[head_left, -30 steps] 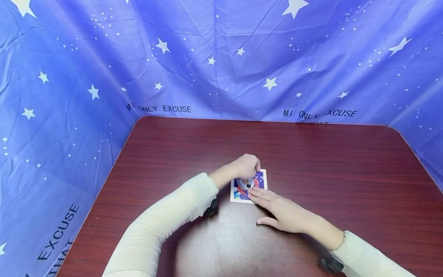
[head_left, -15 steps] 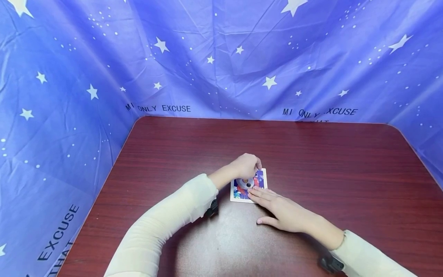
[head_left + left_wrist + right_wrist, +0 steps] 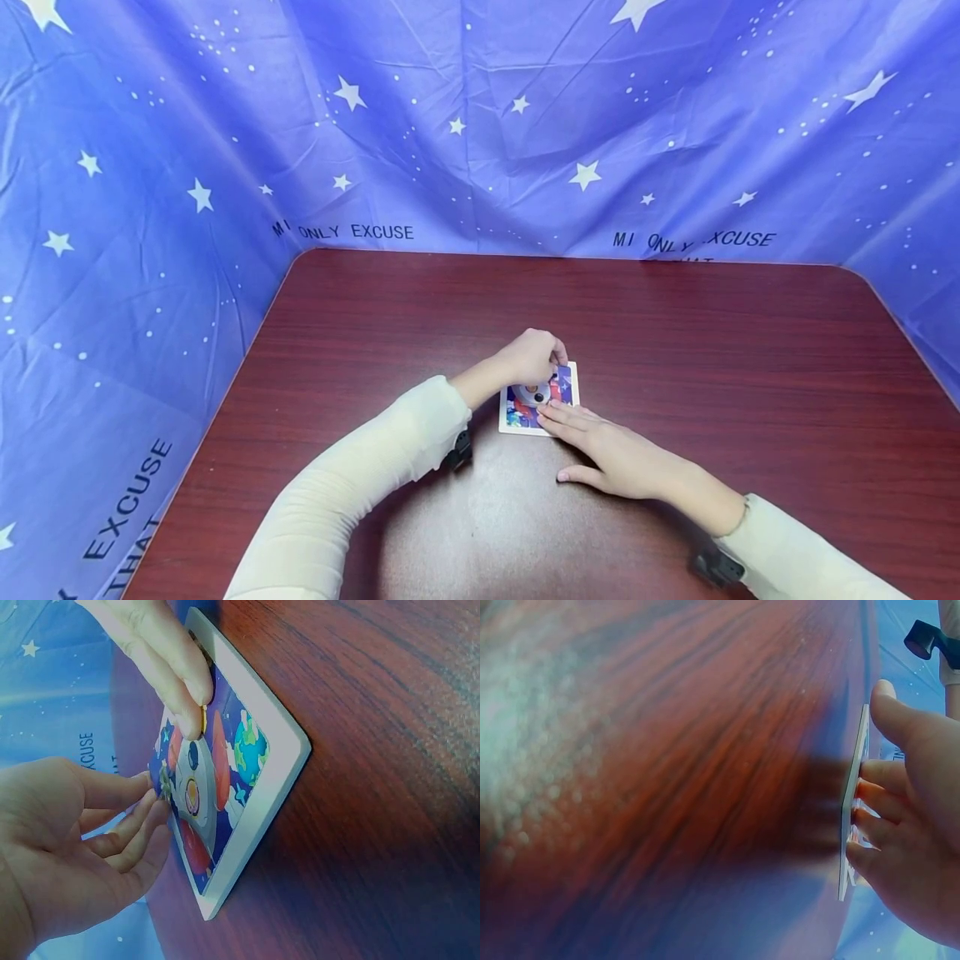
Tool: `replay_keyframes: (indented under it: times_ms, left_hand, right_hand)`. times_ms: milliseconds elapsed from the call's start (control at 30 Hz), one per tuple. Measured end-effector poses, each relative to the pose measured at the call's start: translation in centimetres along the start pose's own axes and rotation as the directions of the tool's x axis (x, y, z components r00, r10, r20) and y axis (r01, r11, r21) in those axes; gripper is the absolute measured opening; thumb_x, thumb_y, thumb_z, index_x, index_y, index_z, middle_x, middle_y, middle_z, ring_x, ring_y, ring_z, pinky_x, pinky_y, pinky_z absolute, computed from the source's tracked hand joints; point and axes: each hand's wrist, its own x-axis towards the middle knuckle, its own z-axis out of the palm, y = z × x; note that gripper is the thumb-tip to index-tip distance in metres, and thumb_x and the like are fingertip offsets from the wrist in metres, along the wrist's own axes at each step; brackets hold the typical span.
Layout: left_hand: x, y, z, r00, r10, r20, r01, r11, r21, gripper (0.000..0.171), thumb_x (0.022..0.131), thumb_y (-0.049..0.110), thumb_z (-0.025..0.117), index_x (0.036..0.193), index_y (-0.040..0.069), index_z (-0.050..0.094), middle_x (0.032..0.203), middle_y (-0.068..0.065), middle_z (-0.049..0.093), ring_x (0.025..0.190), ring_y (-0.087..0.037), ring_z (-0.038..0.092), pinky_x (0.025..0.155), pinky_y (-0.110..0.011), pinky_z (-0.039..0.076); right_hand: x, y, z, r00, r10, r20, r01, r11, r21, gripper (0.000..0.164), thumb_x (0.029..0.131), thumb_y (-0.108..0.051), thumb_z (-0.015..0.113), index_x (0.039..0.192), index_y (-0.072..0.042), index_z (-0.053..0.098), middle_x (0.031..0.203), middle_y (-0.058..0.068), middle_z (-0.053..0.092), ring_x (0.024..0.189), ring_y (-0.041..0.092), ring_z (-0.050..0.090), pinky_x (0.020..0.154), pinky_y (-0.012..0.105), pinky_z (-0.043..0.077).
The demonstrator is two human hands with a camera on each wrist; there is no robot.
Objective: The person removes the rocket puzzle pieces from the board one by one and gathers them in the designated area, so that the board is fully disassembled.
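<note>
A small puzzle board (image 3: 521,431) with a white frame and a purple space picture lies on the table. The picture shows a grey-white rocket (image 3: 196,796) with red parts and a blue-green globe. At the board's far side my left hand (image 3: 534,357) pinches a small dark blue puzzle piece (image 3: 163,781) between thumb and fingers. The piece is tilted against the picture and partly hidden by the fingertips. My right hand (image 3: 615,454) lies with straight fingers on the near right part of the picture, its thumb spread out over the table.
The dark red wood-grain table (image 3: 712,350) stretches around the board on all sides. A blue curtain (image 3: 465,167) with white stars hangs behind and at both sides. Black wrist cameras (image 3: 717,567) sit under the pale sleeves (image 3: 375,475).
My left fingers have shifted slightly at the board's far edge, and a dark bit of the piece now shows beneath them. My right hand and the board stay put.
</note>
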Motion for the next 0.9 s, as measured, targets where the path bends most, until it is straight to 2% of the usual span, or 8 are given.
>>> replay_keyframes:
  times_ms: [133, 367, 567, 700, 900]
  left_hand:
    - [0.1, -0.3, 0.0, 0.999, 0.006, -0.037, -0.008, 0.999, -0.048, 0.018, 0.092, 0.008, 0.057, 0.099, 0.012, 0.072, 0.09, -0.001, 0.071, 0.074, -0.007, 0.058, 0.069, -0.013, 0.044]
    - [0.2, -0.8, 0.1, 0.996, 0.011, -0.084, -0.025, 0.987, -0.16, 0.015, 0.089, 0.007, 0.06, 0.091, 0.011, 0.074, 0.087, -0.003, 0.075, 0.075, -0.006, 0.06, 0.075, -0.017, 0.045]
    - [0.1, -1.0, 0.2, 0.998, -0.018, -0.066, -0.002, 0.958, -0.287, 0.009, 0.085, 0.008, 0.068, 0.091, 0.01, 0.074, 0.085, -0.005, 0.075, 0.062, 0.0, 0.056, 0.059, -0.011, 0.043]
    - [-0.1, -1.2, 0.3, 0.996, -0.051, -0.072, 0.024, 0.939, -0.342, 0.009, 0.082, 0.009, 0.07, 0.089, 0.011, 0.076, 0.084, -0.005, 0.076, 0.054, -0.001, 0.054, 0.049, -0.012, 0.042]
    - [-0.5, -1.3, 0.5, 0.991, -0.119, -0.067, 0.081, 0.907, -0.414, 0.008, 0.081, 0.014, 0.075, 0.089, 0.013, 0.077, 0.085, -0.004, 0.077, 0.054, -0.008, 0.06, 0.046, -0.014, 0.042]
  right_hand:
    - [0.0, 0.1, 0.0, 1.0, 0.004, 0.003, -0.004, 1.0, 0.004, 0.07, 0.09, -0.042, 0.063, 0.145, -0.005, 0.041, 0.155, 0.01, 0.037, 0.142, 0.029, 0.037, 0.112, 0.049, 0.034]
    - [0.1, 0.1, -0.2, 1.0, -0.006, -0.011, 0.006, 1.0, 0.001, 0.071, 0.088, -0.044, 0.064, 0.144, -0.005, 0.042, 0.154, 0.009, 0.039, 0.141, 0.03, 0.038, 0.111, 0.049, 0.035]
    - [0.0, 0.1, -0.1, 1.0, 0.001, 0.001, -0.001, 1.0, 0.016, 0.073, 0.088, -0.045, 0.064, 0.144, -0.005, 0.042, 0.154, 0.01, 0.038, 0.142, 0.03, 0.037, 0.111, 0.05, 0.034]
    - [0.0, 0.0, -0.1, 1.0, 0.011, 0.005, -0.012, 1.0, 0.025, 0.074, 0.087, -0.045, 0.065, 0.144, -0.005, 0.041, 0.155, 0.01, 0.037, 0.142, 0.031, 0.036, 0.112, 0.05, 0.034]
    - [-0.2, -0.1, -0.2, 1.0, 0.008, 0.001, -0.008, 1.0, 0.029, 0.075, 0.086, -0.046, 0.066, 0.143, -0.004, 0.043, 0.153, 0.011, 0.039, 0.141, 0.031, 0.038, 0.11, 0.049, 0.036]
